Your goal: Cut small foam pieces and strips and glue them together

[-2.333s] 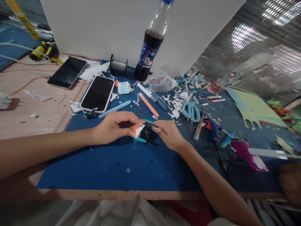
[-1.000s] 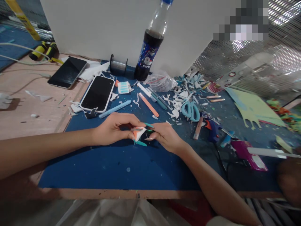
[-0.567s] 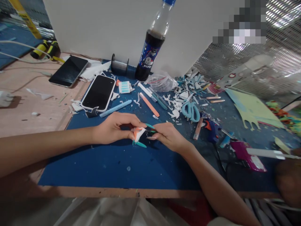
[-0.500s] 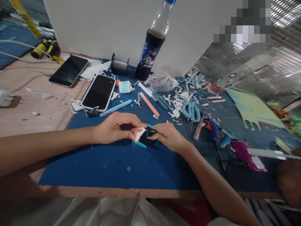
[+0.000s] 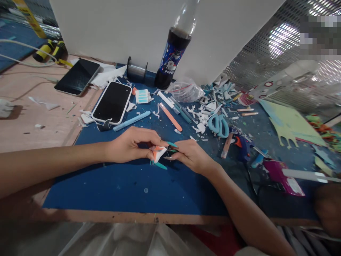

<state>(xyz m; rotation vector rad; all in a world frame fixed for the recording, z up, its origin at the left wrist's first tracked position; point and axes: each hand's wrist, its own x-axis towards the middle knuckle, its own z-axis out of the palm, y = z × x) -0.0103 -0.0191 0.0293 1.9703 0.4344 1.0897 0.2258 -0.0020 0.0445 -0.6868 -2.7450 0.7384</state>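
Note:
My left hand (image 5: pixel 135 144) pinches a small white and orange craft piece (image 5: pixel 159 153) between thumb and fingers. Thin teal leaf-shaped parts stick out from the piece above and below. Close against it, my right hand (image 5: pixel 190 154) is closed with thumb and fingers together by the upper teal part. Something dark and slim shows between the right fingertips, too small to name. Both hands are held over the blue mat (image 5: pixel 119 192). Just beyond them lie an orange marker (image 5: pixel 171 117) and a light blue marker (image 5: pixel 131 121).
Behind the hands are a white-rimmed phone (image 5: pixel 113 102), a cola bottle (image 5: pixel 172 58) and a wire spool (image 5: pixel 136 70). To the right lie blue-handled scissors (image 5: pixel 218 124), a glue gun (image 5: pixel 243 148) and white scraps. A dark phone (image 5: pixel 77 77) rests at the left.
Both hands keep their hold on or beside the small piece, with only slight finger movement. The view has shifted a little; objects on the table have stayed put.

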